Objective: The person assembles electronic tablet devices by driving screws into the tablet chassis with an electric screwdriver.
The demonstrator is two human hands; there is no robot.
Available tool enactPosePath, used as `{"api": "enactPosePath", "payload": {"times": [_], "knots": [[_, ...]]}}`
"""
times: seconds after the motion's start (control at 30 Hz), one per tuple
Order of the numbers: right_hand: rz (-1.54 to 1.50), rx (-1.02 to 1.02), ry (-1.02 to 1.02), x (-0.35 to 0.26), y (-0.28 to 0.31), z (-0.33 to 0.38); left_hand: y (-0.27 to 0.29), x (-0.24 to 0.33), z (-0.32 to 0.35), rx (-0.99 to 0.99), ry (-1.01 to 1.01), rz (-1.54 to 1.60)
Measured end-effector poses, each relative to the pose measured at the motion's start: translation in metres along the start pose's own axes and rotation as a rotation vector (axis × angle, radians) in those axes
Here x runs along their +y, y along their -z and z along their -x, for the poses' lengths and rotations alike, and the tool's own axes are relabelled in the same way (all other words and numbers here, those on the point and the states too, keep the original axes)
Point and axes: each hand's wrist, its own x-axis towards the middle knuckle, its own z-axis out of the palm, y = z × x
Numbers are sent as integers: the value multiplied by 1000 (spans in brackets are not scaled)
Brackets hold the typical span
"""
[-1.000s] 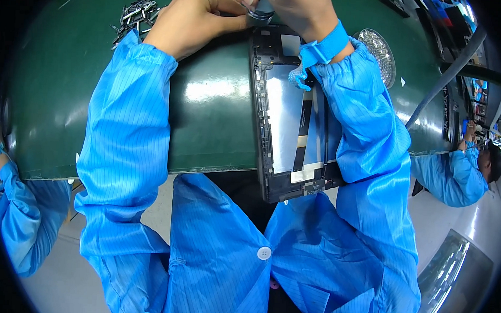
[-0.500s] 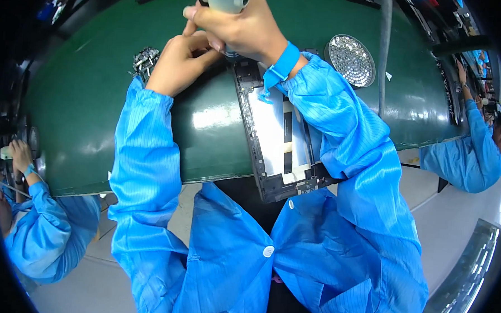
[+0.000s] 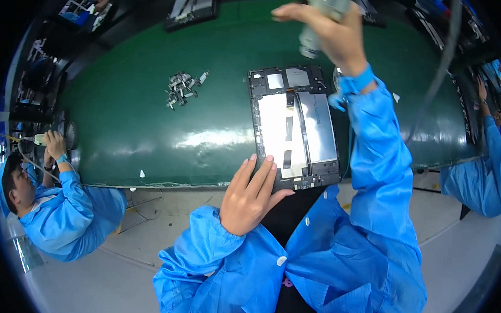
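Note:
An opened tablet [image 3: 321,129], its silvery battery panels and black frame exposed, lies near the front edge of the green table. On its near left corner rests my left hand [image 3: 247,198], fingers outstretched over the frame and thumb along the near edge. My right hand [image 3: 337,34] is wrapped round a pale grey-green electric screwdriver [image 3: 309,44], raised beyond the tablet's far right corner and slightly blurred. The tip of the tool is apart from the tablet. A blue strap circles my right wrist.
Small metal parts [image 3: 182,90] lie heaped left of the tablet. My right wrist mostly hides a round dish [image 3: 336,79]. Another opened device [image 3: 192,8] sits at the far edge. A grey cable [image 3: 441,67] hangs at right. Co-workers [image 3: 71,221] sit at both sides.
My left hand has left the tablet's far end and come down onto its near left corner. My right hand has lifted the screwdriver away to the right, uncovering the tablet's far end.

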Motion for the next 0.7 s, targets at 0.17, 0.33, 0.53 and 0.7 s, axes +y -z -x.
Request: {"api": "enactPosePath", "payload": {"times": [0.17,0.33,0.53,0.7], "knots": [[206,103,-167,-17,82,1,-31,-56,-70,157,-64,-267],[209,175,-240,-30,121,13,-67,-130,-189,119,-28,-427],[154,320,-260,-19,160,22,-84,-228,-302,5,107,-319],[202,280,-186,-2,184,36,-36,-224,-350,167,-12,-690]]}}
